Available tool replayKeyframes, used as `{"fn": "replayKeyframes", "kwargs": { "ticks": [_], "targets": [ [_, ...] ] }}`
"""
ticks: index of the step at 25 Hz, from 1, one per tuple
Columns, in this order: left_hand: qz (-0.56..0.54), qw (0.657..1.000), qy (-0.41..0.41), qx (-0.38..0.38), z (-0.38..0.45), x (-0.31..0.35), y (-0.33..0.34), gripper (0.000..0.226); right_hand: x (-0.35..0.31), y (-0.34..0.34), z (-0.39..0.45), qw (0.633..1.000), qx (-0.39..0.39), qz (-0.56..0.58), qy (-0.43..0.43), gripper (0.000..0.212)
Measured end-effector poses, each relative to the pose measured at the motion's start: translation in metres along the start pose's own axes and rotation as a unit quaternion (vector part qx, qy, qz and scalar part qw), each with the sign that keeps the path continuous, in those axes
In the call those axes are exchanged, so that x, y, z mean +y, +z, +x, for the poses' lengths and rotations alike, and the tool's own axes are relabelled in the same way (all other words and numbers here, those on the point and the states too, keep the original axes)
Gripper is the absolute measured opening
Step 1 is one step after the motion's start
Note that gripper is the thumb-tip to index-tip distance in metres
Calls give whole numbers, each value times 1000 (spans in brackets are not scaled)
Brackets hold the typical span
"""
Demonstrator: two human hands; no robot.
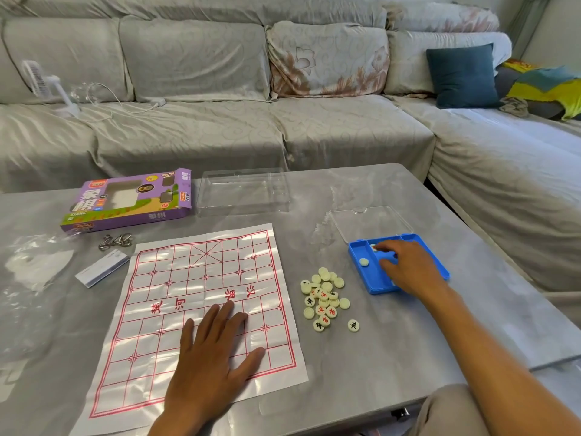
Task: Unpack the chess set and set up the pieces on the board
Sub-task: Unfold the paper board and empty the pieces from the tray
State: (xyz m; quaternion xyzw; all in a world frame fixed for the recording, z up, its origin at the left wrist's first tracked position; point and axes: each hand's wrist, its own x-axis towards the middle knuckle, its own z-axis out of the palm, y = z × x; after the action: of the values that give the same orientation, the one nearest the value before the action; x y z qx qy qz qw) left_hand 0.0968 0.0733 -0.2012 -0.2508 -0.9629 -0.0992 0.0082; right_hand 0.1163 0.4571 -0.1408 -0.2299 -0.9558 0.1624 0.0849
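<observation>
Two hands are at work: the left hand (pixel 217 344) lies flat, fingers spread, on the near half of the paper board (pixel 201 309), while the right hand (pixel 405 269) reaches into the blue tray (pixel 361 275) to the right; whether its fingers pinch a piece I cannot tell. One disc (pixel 364 262) remains visible in the tray. Most pieces sit in a loose pile (pixel 323 298) between board and tray. Unpacking looks nearly done; no piece stands on the board yet.
</observation>
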Motion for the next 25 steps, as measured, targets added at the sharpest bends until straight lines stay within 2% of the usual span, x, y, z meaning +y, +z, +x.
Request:
{"fn": "replayKeyframes", "kwargs": {
  "ticks": [2,3,8,12,16,18,20,21,23,25],
  "targets": [
    [-7,1000,-3,6,-1,0,-1,77,-10,8,0,996,-63,-33,-51,33],
    [-9,1000,-3,8,-1,1,-2,78,-13,11,1,994,-69,-56,-56,33],
    [-17,1000,-12,0,0,2,-4,85,-23,17,5,991,-22,-124,-45,30],
    [-23,1000,-14,-10,-1,2,-6,89,-25,16,2,984,15,-150,-91,10],
    [-26,1000,-15,-10,-1,3,-6,83,-25,16,0,994,-2,-80,-68,7],
    [-25,999,-16,-17,-2,2,-7,84,-26,14,-1,997,35,-35,-55,6],
    [-26,999,-18,-21,-1,2,-7,88,-38,14,-7,995,55,12,-79,9],
    [-30,999,-22,-19,-1,3,-9,89,-49,15,-13,992,38,14,-117,9],
    [-29,999,-23,-16,0,5,-11,94,-74,24,-22,982,-47,-12,-181,10],
    [-12,999,-20,-27,-1,6,-12,97,-86,31,-25,977,-107,-14,-184,15]
  ]
}}
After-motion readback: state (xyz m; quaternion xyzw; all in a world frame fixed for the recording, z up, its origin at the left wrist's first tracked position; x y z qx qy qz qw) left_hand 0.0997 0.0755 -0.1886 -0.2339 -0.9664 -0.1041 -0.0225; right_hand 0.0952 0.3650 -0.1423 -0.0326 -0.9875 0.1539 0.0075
